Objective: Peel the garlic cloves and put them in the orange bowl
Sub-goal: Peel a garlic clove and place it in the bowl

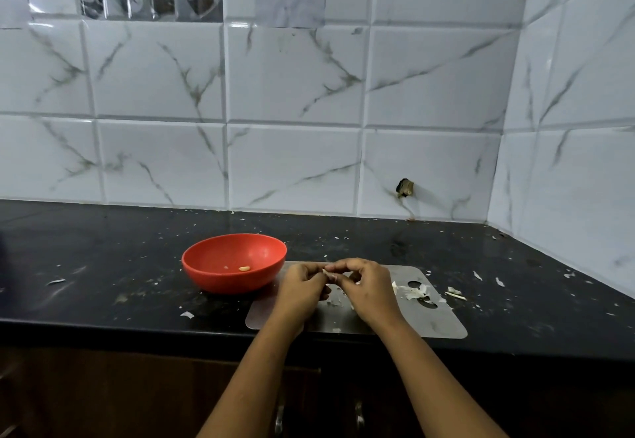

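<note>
Left hand (302,286): fingers curled, pinching the garlic clove (329,274) from its left side, over the grey chopping mat (443,321).
Right hand (367,286): fingers curled too, thumb and fingertips nipping the same clove from the right; how they sit on the skin is too small to tell.
Garlic clove: held between both hands just above the mat, only a pale sliver showing; whether its skin is partly off cannot be told.
Orange bowl (220,283): on the black bench (103,283), just left of the hands, touching or overlapping the mat's left edge; one peeled clove (244,268) lies inside.
Peel scraps (414,291): a loose pile on the mat right of the hands, with flecks scattered over the bench.
Step, as I judge it: stripping skin from this clove; the drop into the bowl is not yet done.
Risks: a hard pinch could squirt the slick clove out onto the littered bench or off its front edge; clinging skin could ride into the bowl with it; a careless reach left could nudge the light bowl.
</note>
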`<state>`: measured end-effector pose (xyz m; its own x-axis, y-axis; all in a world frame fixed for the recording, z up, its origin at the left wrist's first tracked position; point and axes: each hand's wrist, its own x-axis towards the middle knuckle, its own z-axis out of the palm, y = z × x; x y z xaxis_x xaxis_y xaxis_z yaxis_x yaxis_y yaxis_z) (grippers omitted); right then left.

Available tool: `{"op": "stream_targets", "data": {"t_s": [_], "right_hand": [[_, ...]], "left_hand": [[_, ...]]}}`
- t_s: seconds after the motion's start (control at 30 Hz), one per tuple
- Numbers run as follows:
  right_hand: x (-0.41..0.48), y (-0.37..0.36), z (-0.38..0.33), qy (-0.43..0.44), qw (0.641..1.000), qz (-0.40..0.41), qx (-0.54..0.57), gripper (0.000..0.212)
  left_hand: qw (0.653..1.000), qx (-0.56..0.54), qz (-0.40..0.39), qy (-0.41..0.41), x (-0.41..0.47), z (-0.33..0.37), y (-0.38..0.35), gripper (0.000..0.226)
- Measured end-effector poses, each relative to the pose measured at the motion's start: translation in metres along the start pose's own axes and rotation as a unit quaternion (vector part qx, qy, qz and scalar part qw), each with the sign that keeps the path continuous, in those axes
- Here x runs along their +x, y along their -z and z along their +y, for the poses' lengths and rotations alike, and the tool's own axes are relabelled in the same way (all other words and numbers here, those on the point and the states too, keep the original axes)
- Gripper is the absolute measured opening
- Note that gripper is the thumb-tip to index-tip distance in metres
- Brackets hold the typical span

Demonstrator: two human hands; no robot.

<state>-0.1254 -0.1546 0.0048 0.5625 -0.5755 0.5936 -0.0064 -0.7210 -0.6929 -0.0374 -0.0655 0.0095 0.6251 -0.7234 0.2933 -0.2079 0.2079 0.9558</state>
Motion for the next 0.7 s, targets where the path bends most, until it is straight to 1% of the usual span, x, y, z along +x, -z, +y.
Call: {"op": "stream_targets", "data": {"t_s": [0.23, 0.47, 0.6, 0.7], "right_hand": [[0.0, 0.001, -0.002, -0.01, 0.999, -0.009, 0.038, 0.012], [-0.001, 0.006, -0.004, -0.08, 0.982, -0.032, 0.171, 0.012], [-0.001, 0.009, -0.007, -0.097, 0.969, -0.018, 0.225, 0.009], [-0.001, 0.01, -0.007, -0.099, 0.965, -0.02, 0.241, 0.009]], "left_hand": [[0.999, 0.027, 0.028, -0.014, -0.003, 0.001, 0.001, 0.024], [0.999, 0.029, 0.03, -0.011, -0.004, 0.002, 0.001, 0.027], [0.999, 0.036, 0.038, -0.006, -0.002, -0.001, 0.0, 0.029], [0.998, 0.053, 0.038, -0.013, -0.001, -0.003, 0.0, 0.027]]}}
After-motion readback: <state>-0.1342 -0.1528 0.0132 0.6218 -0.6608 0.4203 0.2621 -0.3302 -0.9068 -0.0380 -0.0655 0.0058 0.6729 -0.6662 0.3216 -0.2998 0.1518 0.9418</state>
